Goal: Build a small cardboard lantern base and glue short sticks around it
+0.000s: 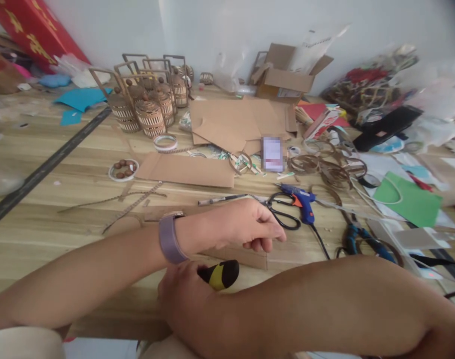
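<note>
Over wooden table [83, 167], pale wall [212, 30] beyond, right grip [184, 291] clasps handle [223, 275]; left grip [251, 227] curled, contents unclear.

Right grip [182, 289] around black-and-yellow handle [220, 275], left grip [247, 224] near glue gun [305, 204]

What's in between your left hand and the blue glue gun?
The head view shows black scissors there, their looped handles lying between the left hand and the blue glue gun.

No text can be read for certain, yellow characters on the red box [44, 31] and dark lettering on the white bag [310, 55] being too blurred to be made out
</note>
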The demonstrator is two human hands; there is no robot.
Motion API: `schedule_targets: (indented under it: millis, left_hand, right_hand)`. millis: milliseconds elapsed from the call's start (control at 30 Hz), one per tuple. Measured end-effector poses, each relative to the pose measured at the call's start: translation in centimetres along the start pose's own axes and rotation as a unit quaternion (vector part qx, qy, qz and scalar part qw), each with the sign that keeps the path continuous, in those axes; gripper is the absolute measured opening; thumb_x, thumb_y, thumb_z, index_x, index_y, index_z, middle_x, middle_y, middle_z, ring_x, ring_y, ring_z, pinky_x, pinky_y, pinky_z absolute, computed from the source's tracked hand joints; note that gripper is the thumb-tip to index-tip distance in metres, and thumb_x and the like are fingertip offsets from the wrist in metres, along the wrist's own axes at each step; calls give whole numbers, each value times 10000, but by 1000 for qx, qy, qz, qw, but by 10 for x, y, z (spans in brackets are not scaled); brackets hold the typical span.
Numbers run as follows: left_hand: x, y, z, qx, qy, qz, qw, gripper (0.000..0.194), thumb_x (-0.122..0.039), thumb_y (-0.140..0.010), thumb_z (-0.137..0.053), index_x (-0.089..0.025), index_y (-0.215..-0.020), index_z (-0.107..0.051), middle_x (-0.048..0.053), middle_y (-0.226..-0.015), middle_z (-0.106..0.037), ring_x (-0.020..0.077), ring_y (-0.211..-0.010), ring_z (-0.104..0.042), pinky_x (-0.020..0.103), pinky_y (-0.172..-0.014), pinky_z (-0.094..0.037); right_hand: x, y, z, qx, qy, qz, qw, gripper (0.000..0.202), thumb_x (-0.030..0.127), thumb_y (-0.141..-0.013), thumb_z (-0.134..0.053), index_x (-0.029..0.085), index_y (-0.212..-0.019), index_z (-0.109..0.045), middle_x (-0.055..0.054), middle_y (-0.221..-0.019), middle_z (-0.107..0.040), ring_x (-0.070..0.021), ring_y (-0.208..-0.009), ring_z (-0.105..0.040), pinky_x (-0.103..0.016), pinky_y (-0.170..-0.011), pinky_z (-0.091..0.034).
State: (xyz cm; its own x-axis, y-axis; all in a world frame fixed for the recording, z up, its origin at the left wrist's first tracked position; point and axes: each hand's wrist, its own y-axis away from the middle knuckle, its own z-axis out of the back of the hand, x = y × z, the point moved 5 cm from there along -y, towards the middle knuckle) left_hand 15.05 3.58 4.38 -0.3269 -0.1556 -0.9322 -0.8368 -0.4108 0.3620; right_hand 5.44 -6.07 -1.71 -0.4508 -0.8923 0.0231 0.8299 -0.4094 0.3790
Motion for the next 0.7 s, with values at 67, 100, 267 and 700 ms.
schedule_targets:
  millis: [67, 100, 267, 700]
  left_hand:
    - [6, -1, 5, 9, 98, 18, 995, 192, -223, -959, -557, -143, -839, -684, -32, -609, -646, 82, -539, -590, 206, -587, -474]
    - [9, -2, 6, 10, 136, 21, 990, 197, -221, -974, -538, -137, -870, -683, -18, -628, -670, 86, -551, -615, 219, -618, -498]
    - [17, -3, 7, -8, 215, 35, 976, 241, -212, -1021, -454, -105, -1047, -669, 59, -743, -753, 123, -671, -715, 280, -784, -562]
    - [72, 52, 84, -330, -542, -138, 761, 745, 106, -801, -469, -303, -1424, -466, 90, -1659, -1, 422, -1482, 91, 740, -1115, -24]
  right_hand:
    - [-2, 0, 0, 22, 13, -31, 999, 265, 229, -883, -562, 108, -1051, -728, -212, -1023, -722, -374, -917, -677, -470, -594, -597]
    - [-3, 0, 0, 29, 18, -46, 998, 307, 204, -900, -505, 111, -1105, -713, -212, -1031, -726, -367, -909, -683, -464, -584, -598]
    - [-1, -4, -8, 51, 33, -51, 997, 391, 207, -910, -423, 137, -1201, -675, -177, -1076, -725, -342, -900, -690, -437, -570, -597]
    - [-72, 79, -20, -13, -18, -215, 976, 155, 303, -929, -599, 180, -1023, -599, -77, -835, -702, -233, -617, -709, -278, -421, -448]
